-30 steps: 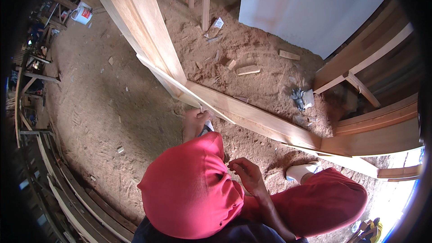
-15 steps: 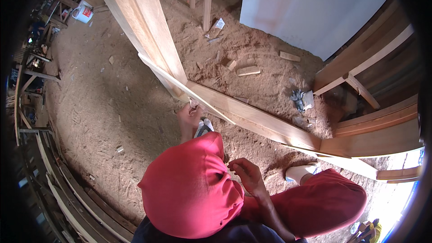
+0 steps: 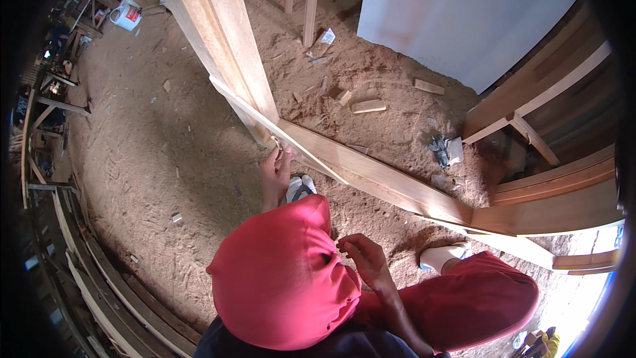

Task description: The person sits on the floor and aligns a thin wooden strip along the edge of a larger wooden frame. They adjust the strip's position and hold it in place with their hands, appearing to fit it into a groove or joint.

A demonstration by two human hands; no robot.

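Note:
My left hand is closed, with its fingertips raised to the corner joint of a large wooden frame. Something small and pale shows at those fingertips; I cannot make out what it is. From the corner, a grooved wooden post rises away, and a long wooden rail runs to the right. A thin wooden strip lies slantwise across the joint. Beside my raised knee in red trousers, my right hand hangs with its fingers curled together, apart from the frame. Whatever it may hold is hidden.
Sawdust covers the ground, with wood offcuts and scraps beyond the rail. A white panel stands at the far right near more timber frames. Long boards lie at the left; a white bucket sits far left.
My left hand has turned and its fingers reach slightly higher against the frame's corner. My right hand keeps its curled shape. The whole view has shifted a little.

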